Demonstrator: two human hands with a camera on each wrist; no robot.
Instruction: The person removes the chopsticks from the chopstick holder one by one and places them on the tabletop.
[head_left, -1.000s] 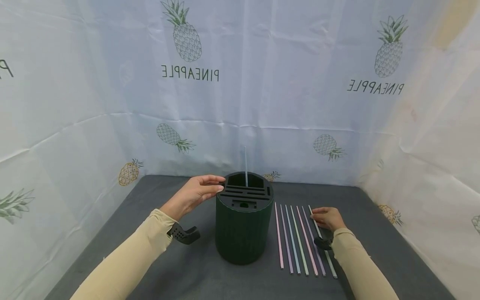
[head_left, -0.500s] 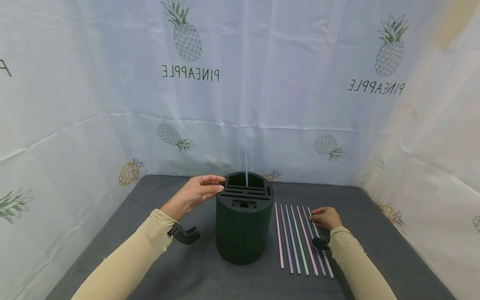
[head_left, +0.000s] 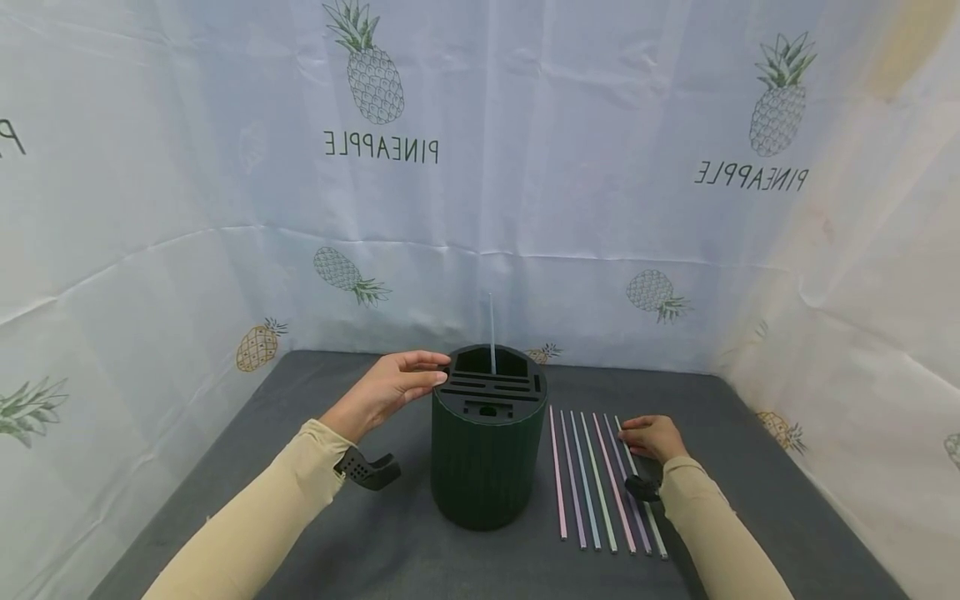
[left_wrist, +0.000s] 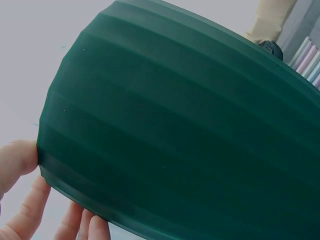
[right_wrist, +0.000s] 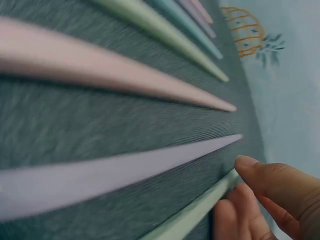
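Observation:
A dark green cylindrical utensil holder [head_left: 483, 475] with a slotted top stands on the table. My left hand [head_left: 386, 385] holds its left rim, thumb and fingertips pressed at the edge in the left wrist view. One pale blue chopstick [head_left: 492, 325] stands upright in the holder's rear compartment. Right of the holder, several pastel chopsticks lie side by side, including a pink chopstick [right_wrist: 125, 75] and a lilac chopstick [right_wrist: 100, 182]. At the row's right end, my right hand [head_left: 652, 437] pinches the far tip of a pale green chopstick [right_wrist: 200, 207] between thumb and fingers.
A dark grey cloth [head_left: 360, 542] covers the table. White curtains [head_left: 570, 208] printed with pineapples enclose it at the back and both sides. Dark straps with small devices [head_left: 369, 469] sit on both wrists.
The right hand has shifted slightly left with the pale green chopstick, whose near end now lies closer to the lilac one beside it. The left hand and the holder stay put.

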